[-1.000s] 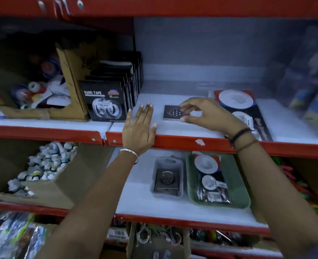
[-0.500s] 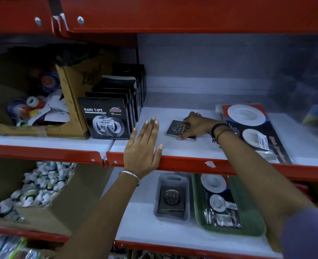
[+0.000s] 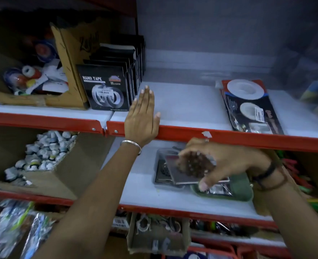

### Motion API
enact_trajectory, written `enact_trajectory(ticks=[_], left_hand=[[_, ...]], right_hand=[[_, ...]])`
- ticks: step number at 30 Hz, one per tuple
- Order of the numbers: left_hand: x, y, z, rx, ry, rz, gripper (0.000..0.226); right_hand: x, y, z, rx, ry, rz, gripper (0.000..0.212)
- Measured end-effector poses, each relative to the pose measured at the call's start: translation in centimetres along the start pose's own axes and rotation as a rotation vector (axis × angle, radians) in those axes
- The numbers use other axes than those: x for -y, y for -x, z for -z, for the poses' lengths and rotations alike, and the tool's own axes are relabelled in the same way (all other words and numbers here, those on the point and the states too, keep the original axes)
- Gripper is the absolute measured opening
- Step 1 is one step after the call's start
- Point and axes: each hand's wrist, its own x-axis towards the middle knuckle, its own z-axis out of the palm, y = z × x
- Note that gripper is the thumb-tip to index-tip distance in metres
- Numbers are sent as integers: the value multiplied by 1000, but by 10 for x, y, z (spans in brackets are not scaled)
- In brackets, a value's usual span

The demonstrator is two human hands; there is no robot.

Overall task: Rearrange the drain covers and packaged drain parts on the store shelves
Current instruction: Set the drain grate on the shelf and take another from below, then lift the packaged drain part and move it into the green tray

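My right hand [image 3: 223, 161] grips a square metal drain cover [image 3: 186, 171] with a perforated centre, held tilted in front of the lower shelf. Under it lies a grey plastic tray [image 3: 157, 182] holding another square drain cover [image 3: 162, 170]. A green tray [image 3: 242, 191] beside it holds a packaged drain part, mostly hidden by my hand. On the upper shelf [image 3: 188, 107] lies a packaged drain part [image 3: 248, 103] with two white round strainers. My left hand [image 3: 142, 118] rests flat, fingers apart, on the upper shelf's red front edge.
Black nano tape boxes [image 3: 105, 88] stand in a row left of my left hand. A cardboard box of tape rolls [image 3: 29, 75] sits at the upper left. A carton of small white fittings [image 3: 42, 156] fills the lower left. More packaged goods lie below.
My right hand has lifted the square drain cover off the upper shelf and brought it down in front of the lower shelf, over the grey tray. My left hand stays on the shelf edge.
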Motion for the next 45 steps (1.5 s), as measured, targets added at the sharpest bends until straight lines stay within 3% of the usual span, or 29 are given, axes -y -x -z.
enact_trajectory(ticks=[2, 3, 4, 7, 9, 11, 19, 21, 24, 28, 31, 34, 37, 40, 43, 45], left_hand=[[1, 1, -2, -7, -2, 8, 66], [1, -1, -2, -13, 2, 11, 66], [2, -4, -3, -21, 6, 10, 66], [3, -3, 3, -59, -11, -25, 66], [12, -11, -12, -43, 16, 13, 67], [6, -1, -13, -74, 5, 10, 67], [5, -2, -14, -133, 0, -17, 65], [5, -2, -15, -135, 8, -25, 65], [6, -2, -14, -136, 13, -26, 64], [4, 0, -10, -134, 61, -12, 60], [-1, 1, -3, -153, 127, -7, 51], [-14, 2, 5, -140, 152, -27, 41], [-47, -3, 10, -90, 217, 13, 45], [-103, -15, 17, -87, 362, -14, 48], [-156, -38, 17, 106, 524, 101, 38], [-181, -54, 10, 314, 558, 216, 41]], right_hand=[[-22, -22, -31, 85, 42, -108, 72], [-34, -37, -44, 103, 53, -161, 57], [-48, -53, -56, 89, 64, -210, 43], [-86, -97, -83, -92, 55, -308, 35], [-124, -141, -96, -125, 99, -439, 77], [-144, -154, -110, -155, 146, -505, 98], [-180, -184, -144, -4, 182, -449, 101], [-178, -181, -146, -30, 164, -445, 97], [-163, -169, -135, -161, 88, -432, 81], [-108, -116, -109, -324, -301, -333, 64], [-69, -55, -92, -426, -415, -225, 47], [-48, -2, -68, -603, -422, -149, 34], [-41, 32, -34, -813, -404, -95, 27], [-56, 56, 3, -1035, -328, -151, 22], [-90, 70, 36, -1258, -216, -281, 24], [-113, 76, 52, -1293, -105, -449, 35]])
